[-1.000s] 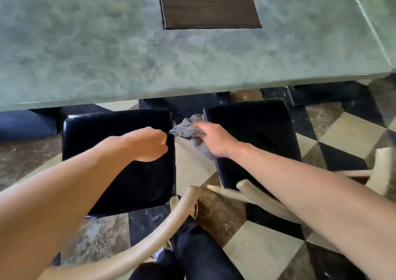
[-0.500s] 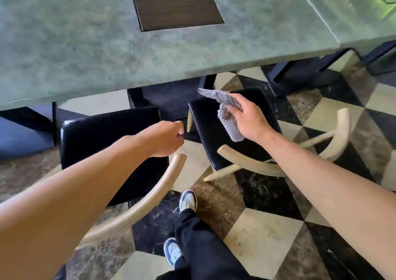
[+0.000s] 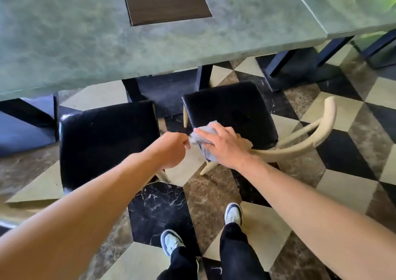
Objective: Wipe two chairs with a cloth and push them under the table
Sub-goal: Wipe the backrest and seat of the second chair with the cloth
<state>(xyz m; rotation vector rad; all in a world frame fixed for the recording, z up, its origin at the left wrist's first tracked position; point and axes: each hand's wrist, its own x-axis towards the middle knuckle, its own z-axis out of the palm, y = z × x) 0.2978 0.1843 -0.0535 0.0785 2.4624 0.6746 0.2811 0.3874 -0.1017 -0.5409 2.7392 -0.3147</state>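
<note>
Two chairs with black padded seats stand before the green marbled table [image 3: 85,44]. The left chair [image 3: 102,140] has its back mostly hidden under my left arm. The right chair [image 3: 233,106] is turned, its cream curved back [image 3: 319,134] pointing right. My right hand [image 3: 225,144] lies flat on the grey cloth [image 3: 202,135], pressing it onto the near left corner of the right seat. My left hand [image 3: 173,149] is a closed fist over the gap between the seats, its fingertips touching the cloth's left corner.
A dark brown inset [image 3: 165,1] sits in the tabletop. A second green table [image 3: 353,5] adjoins at the right. Dark table legs [image 3: 203,76] stand behind the seats. My two shoes [image 3: 233,213] are on the checkered stone floor.
My right hand has brought the cloth down from above the right seat and now presses it on the seat's near left corner. My left fist has shifted right to the cloth.
</note>
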